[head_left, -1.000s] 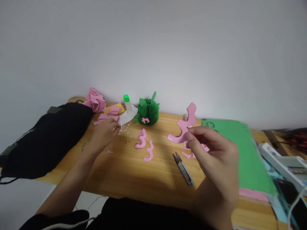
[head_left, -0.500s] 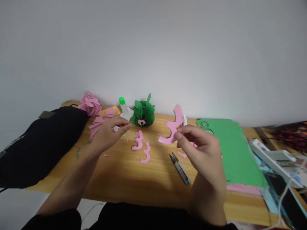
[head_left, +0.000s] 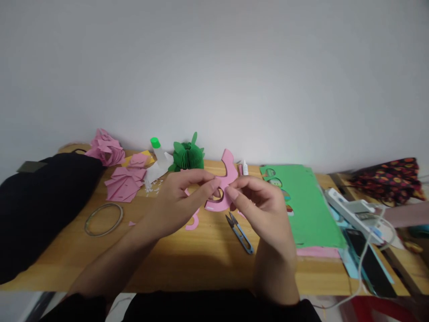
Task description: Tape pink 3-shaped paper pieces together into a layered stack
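Observation:
A curvy pink paper cutout (head_left: 228, 162), shaped like a 3, is held up above the table. My right hand (head_left: 264, 210) pinches its right side between thumb and fingers. At the middle point on its left side, the thumb and forefinger of my left hand (head_left: 181, 201) are closed on it. Behind my left hand stands a green pleated paper ball (head_left: 188, 158) with paper leaves. Smaller pink wavy cutouts (head_left: 193, 222) lie on the table, partly covered by that hand. Blue thread snips (head_left: 241, 236) lie below the held piece, blades pointing away from me.
A tape ring (head_left: 103, 219), folded pink paper (head_left: 124, 183) and a green-capped glue stick (head_left: 159, 150) are on the left, beside a black bag (head_left: 50, 201). Green sheets (head_left: 311, 210), a power strip (head_left: 351, 219) and a phone (head_left: 368, 264) lie on the right.
My left hand has moved right and taken hold of the pink cutout, which my right hand was holding alone. The view has turned slightly to the right.

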Motion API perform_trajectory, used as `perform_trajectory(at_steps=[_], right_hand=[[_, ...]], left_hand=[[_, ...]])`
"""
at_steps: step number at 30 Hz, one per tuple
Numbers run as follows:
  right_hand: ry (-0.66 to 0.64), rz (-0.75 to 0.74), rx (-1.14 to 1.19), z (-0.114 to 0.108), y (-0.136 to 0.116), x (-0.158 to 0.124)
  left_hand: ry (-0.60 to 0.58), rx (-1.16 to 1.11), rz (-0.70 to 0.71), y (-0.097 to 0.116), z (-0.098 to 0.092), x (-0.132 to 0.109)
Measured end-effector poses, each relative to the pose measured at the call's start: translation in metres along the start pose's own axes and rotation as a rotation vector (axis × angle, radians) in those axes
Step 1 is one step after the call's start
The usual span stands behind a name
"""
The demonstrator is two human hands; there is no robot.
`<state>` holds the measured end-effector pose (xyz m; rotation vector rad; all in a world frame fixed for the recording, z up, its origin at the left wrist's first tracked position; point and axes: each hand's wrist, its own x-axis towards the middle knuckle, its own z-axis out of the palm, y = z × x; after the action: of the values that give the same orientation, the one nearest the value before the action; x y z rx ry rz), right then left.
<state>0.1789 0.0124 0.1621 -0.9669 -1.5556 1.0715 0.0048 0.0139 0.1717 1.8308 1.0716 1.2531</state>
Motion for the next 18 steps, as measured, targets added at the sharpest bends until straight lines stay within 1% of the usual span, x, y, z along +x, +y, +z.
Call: perform_trajectory(at_steps=[4,9,11,14,16,18], right_hand=[[0.019,-0.006,-0.005,0.0,0.0,0.0],[0.011,0.008,0.016,-0.002,0.002,0.0],[-0.02,0.024,0.029,-0.002,0.002,0.001],[-0.104,0.067,0.055,0.001,0.001,0.002],[-0.111,0.092,0.052,0.003,0.0,0.003],[-0.049,0.098,0.027,0.004,0.0,0.003]], left_hand=[[0.023,0.043,0.011,0.002,0.001,0.001],[0.03,-0.044,-0.02,0.003,0.0,0.004],[0.044,-0.08,-0.028,0.002,0.0,0.006],[0.046,-0.098,-0.016,0.0,0.002,0.011],[0.076,-0.072,0.012,-0.002,0.004,0.013],[0.153,-0.001,0.05,-0.004,0.005,0.013]])
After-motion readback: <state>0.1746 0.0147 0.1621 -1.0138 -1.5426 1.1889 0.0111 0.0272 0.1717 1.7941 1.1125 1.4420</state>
